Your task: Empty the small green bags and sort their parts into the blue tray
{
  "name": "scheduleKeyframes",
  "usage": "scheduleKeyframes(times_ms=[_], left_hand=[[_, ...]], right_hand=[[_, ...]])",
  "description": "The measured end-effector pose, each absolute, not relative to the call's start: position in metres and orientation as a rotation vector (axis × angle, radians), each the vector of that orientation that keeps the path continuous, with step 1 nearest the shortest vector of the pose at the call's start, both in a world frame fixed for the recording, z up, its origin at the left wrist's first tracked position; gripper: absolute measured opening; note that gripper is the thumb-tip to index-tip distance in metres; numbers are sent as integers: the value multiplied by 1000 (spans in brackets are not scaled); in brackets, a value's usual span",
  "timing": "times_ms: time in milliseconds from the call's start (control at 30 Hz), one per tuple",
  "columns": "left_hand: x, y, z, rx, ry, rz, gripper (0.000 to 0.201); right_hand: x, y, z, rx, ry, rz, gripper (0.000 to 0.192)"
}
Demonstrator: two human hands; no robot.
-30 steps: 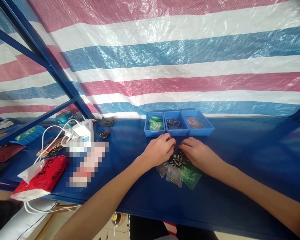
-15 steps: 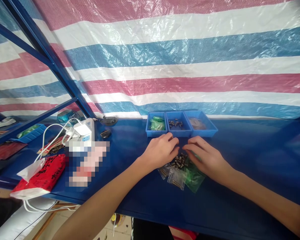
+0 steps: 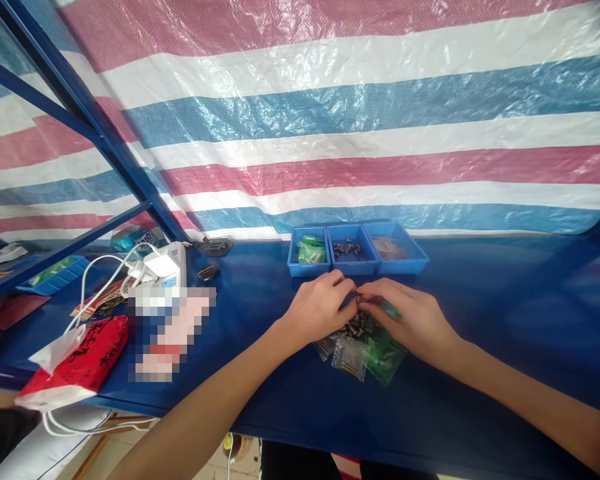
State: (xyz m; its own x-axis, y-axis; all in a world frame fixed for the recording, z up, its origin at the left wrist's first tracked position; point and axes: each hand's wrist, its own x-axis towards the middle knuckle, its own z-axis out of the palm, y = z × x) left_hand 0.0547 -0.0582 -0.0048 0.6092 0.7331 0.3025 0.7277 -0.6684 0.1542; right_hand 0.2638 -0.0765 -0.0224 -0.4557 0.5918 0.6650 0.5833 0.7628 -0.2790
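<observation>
So both hands are nearly fingertip to fingertip over a loose heap of small metallic cylinder-shaped parts (image 3: 356, 325) on the glossy blue counter (image 3: 505, 300) — left hand (image 3: 320, 303) and right hand (image 3: 415, 313) each have a narrow grip, but I can't tell if either's pinching anything. A clear plastic bag (image 3: 350, 357) and a see-through green plastic bag (image 3: 386, 359) lie by the heap — three blue plastic bins (image 3: 353, 268) sit just behind.
</observation>
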Motion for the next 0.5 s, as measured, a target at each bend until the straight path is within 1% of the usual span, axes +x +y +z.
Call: scheduleKeyframes(times_ms=[133, 367, 500], left_hand=[[55, -58, -7, 2742, 1275, 581, 22], [58, -58, -9, 2592, 1284, 720, 19], [58, -56, -11, 2490, 1237, 790, 16]], right_hand=[[265, -78, -24, -886, -2160, 40, 21], [261, -83, -21, -900, -2091, 98, 14], [262, -84, -18, -894, -2104, 139, 15]])
